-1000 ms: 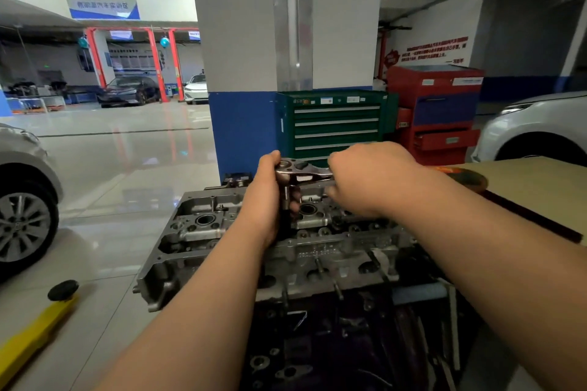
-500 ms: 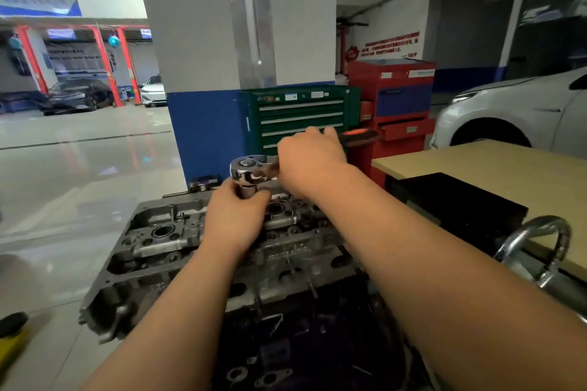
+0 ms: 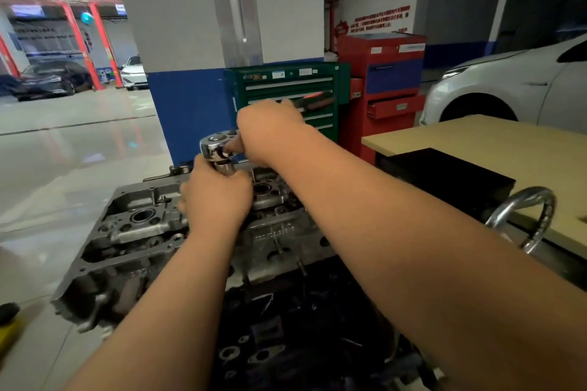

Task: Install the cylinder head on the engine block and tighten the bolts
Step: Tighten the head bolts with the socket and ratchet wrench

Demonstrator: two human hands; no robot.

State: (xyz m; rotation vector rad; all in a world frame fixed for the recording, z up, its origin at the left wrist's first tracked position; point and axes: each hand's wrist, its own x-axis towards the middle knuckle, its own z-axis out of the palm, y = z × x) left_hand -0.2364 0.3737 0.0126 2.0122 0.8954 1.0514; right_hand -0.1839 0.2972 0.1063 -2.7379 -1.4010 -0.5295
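The cylinder head lies flat on top of the dark engine block, in the middle of the scene, with its near edge toward the person and its open ports and bolt holes facing up. A ratchet wrench stands over the far middle part of it, its shiny round head level and its red and black handle pointing far and right. The left hand is just under the wrench head, fingers curled round the socket shaft that runs down into the cylinder head. The right hand has its fingers clenched round the wrench handle close to the head. To the right stands a tan surface with a black slab on it. Farther off are a green tool chest, a red cabinet and a white car.
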